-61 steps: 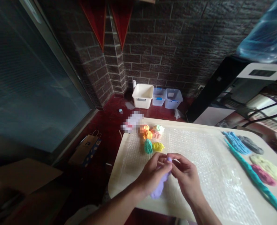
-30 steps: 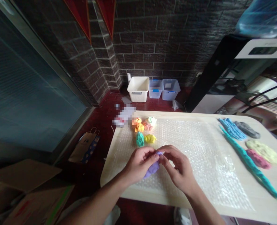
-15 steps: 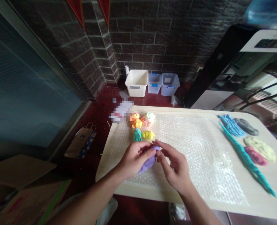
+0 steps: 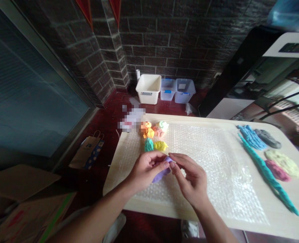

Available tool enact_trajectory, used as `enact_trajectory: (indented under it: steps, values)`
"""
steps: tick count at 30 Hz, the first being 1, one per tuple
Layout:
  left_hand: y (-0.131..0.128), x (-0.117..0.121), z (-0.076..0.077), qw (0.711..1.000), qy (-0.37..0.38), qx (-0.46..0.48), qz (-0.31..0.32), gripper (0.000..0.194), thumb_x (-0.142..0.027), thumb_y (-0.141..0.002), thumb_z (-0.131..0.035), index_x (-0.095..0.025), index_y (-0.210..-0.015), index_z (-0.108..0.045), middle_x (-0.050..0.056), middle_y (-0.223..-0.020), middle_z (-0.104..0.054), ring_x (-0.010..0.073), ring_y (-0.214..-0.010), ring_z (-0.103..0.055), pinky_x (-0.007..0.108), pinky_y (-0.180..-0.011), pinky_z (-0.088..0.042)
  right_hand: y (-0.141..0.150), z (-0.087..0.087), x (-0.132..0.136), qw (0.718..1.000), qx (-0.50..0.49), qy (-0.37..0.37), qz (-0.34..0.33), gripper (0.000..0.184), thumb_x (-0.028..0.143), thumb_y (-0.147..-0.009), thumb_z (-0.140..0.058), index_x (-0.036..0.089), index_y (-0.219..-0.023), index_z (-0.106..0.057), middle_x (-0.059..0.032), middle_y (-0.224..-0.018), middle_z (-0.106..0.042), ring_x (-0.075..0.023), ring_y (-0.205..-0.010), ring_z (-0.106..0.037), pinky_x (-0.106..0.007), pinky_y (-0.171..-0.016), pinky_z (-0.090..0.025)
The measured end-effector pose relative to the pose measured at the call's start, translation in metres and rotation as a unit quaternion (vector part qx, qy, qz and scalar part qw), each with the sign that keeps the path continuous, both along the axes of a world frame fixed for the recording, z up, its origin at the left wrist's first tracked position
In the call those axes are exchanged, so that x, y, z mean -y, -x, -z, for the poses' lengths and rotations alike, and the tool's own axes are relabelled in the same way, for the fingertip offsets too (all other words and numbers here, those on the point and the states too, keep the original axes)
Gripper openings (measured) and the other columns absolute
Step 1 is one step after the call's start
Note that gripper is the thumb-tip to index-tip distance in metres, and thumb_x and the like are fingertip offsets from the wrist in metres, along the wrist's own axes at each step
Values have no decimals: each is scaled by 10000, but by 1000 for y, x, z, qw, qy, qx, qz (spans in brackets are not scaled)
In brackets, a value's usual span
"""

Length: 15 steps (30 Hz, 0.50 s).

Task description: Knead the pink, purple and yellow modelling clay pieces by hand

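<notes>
A soft purple lump of modelling clay (image 4: 161, 175) is held between my two hands above the bubble wrap. My left hand (image 4: 149, 168) is closed round its upper part, thumb on top. The thumb and fingertips of my right hand (image 4: 189, 177) pinch the clay's right edge. Part of the lump is hidden behind my left fingers. Just beyond my hands lie a green clay lump (image 4: 148, 145) and a yellow one (image 4: 160, 145). Farther back sit orange clay (image 4: 148, 132), salmon-pink clay (image 4: 158, 131) and pale green-white clay (image 4: 163, 126).
Bubble wrap (image 4: 202, 148) covers much of the wooden table (image 4: 255, 206). On its right lie a long teal clay roll (image 4: 268, 173) and blue (image 4: 252, 137), grey (image 4: 268, 138), pale yellow (image 4: 282, 162) and pink clay (image 4: 277, 170). Bins (image 4: 148, 96) stand by the wall. A cardboard box (image 4: 30, 216) is at lower left.
My right hand has shifted slightly right, its fingertips still at the purple clay. Less of the clay shows below my left hand. The view has moved a little.
</notes>
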<state>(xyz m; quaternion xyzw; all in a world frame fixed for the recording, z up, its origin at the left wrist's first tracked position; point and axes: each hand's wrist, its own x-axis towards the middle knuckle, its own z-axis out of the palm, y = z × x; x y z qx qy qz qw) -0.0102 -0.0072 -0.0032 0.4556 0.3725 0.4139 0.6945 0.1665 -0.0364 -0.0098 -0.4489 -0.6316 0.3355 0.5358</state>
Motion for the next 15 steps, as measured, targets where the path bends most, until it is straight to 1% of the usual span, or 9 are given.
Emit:
enact_trajectory:
  steps: [2, 5, 6, 8, 10, 12, 15]
  values:
    - [0, 0, 0, 1000, -2, -2, 1, 240, -343, -876, -841, -156, -1018, -794, 62, -952, -765, 128, -850, -701, 218, -773, -543, 0, 1, 0, 1000, -4, 3, -5, 270, 174, -981, -713, 297, -1203, -806, -89, -1132, -787, -223, -972, -747, -336, -752, -621]
    - [0, 0, -2, 1000, 2, 6, 0, 240, -342, -881, -836, -166, -1039, -798, 65, -973, -774, 134, -868, -710, 223, -790, -551, 0, 4, 0, 999, -30, 37, -2, 309, 196, -986, -714, 312, -1267, -768, -79, -1161, -769, -171, -795, -714, -315, -671, -604]
    - [0, 0, -2, 1000, 4, 10, 0, 247, -343, -881, -836, -168, -1051, -798, 66, -981, -776, 138, -875, -713, 228, -799, -556, 0, 4, 1, 998, -37, 45, -1, 319, 203, -988, -713, 319, -1283, -759, -76, -1172, -764, -159, -766, -703, -309, -655, -601]
    - [-1, 0, -3, 1000, 7, 14, -5, 268, -347, -872, -842, -165, -1064, -796, 73, -994, -779, 151, -887, -720, 245, -812, -567, 0, 4, 1, 998, -35, 42, -2, 315, 205, -989, -713, 325, -1276, -766, -75, -1180, -764, -167, -801, -713, -302, -657, -602]
    - [-1, 0, -3, 1000, 8, 15, -9, 287, -352, -858, -853, -155, -1058, -793, 82, -996, -780, 162, -892, -723, 259, -821, -573, 1, 2, 1, 1000, -16, 19, -7, 293, 189, -984, -713, 320, -1234, -794, -79, -1171, -771, -196, -906, -735, -303, -688, -611]
    - [-1, 0, -3, 1000, 10, 14, -13, 301, -358, -845, -862, -147, -1049, -792, 87, -997, -781, 164, -891, -724, 257, -818, -571, 1, 0, 1, 1000, 2, -2, -3, 297, 169, -979, -713, 320, -1217, -804, -79, -1152, -775, -211, -966, -742, -308, -717, -619]
    - [-2, -1, -4, 1000, 18, 15, -7, 309, -373, -844, -861, -147, -1043, -791, 85, -987, -783, 160, -873, -727, 257, -810, -569, 1, -1, 1, 1000, 14, -16, 8, 367, 148, -984, -694, 317, -1302, -764, -88, -1179, -756, -199, -929, -744, -307, -701, -621]
